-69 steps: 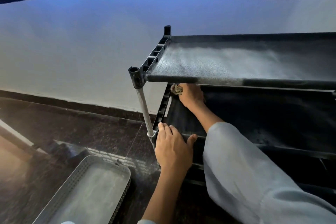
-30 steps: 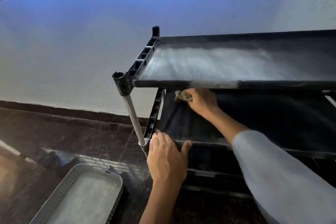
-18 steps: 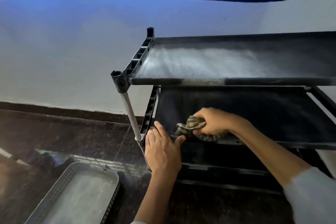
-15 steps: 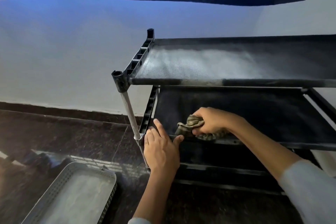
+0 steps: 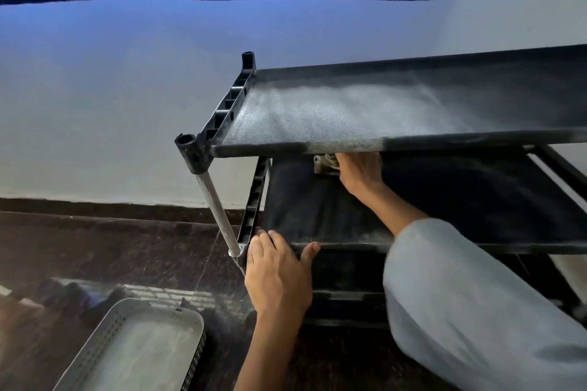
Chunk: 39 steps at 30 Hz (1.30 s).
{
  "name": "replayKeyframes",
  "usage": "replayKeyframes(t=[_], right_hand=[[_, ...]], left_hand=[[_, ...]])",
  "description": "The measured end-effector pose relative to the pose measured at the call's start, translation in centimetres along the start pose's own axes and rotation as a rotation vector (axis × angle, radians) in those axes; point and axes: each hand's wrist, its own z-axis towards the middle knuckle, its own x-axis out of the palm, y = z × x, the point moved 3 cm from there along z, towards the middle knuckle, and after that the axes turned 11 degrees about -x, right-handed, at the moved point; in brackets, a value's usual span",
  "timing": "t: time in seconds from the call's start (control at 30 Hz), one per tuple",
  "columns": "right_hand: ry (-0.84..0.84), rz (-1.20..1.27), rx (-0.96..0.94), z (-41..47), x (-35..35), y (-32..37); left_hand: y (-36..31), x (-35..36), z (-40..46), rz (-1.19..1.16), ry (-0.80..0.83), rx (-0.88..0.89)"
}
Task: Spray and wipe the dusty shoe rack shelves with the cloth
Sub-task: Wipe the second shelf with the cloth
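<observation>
Dust lies grey on our top fabric shelf (image 5: 365, 114). Our right hand (image 5: 360, 173) grips the crumpled cloth (image 5: 324, 164) on the middle shelf (image 5: 317, 213). Our left hand (image 5: 279, 276) rests flat on its front bar.

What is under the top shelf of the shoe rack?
Under the top shelf lies the second shelf, where the right hand holds a cloth near the back. The top shelf's front edge hides the fingertips and part of the cloth.
</observation>
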Motion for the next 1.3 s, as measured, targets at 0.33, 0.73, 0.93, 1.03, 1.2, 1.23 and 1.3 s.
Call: replayKeyframes(t=[0.33, 0.73, 0.93, 1.03, 1.2, 1.23, 1.3], right_hand=[[0.025, -0.050, 0.379, -9.9, -5.8, -13.5], [-0.106, 0.412, 0.138, -0.7, 1.0, 3.6], [-0.114, 0.425, 0.142, -1.0, 2.3, 4.9], [-0.086, 0.279, 0.164, -1.5, 1.9, 3.1], [-0.109, -0.036, 0.386, -3.9, 0.3, -5.5], [-0.103, -0.048, 0.467, -4.7, 0.2, -7.2], [-0.068, -0.045, 0.595, -5.2, 0.3, -8.5]], left_hand=[[-0.7, -0.7, 1.1, 0.162, 0.082, 0.110], [-0.2, -0.2, 4.3, 0.023, 0.236, 0.280], [-0.4, -0.1, 4.1, 0.017, 0.244, 0.275], [-0.6, -0.2, 3.9, 0.022, 0.253, 0.256], [-0.6, -0.4, 3.9, 0.010, 0.266, 0.251], [-0.6, -0.3, 3.9, 0.005, 0.265, 0.252], [-0.6, -0.3, 3.9, 0.004, 0.265, 0.255]])
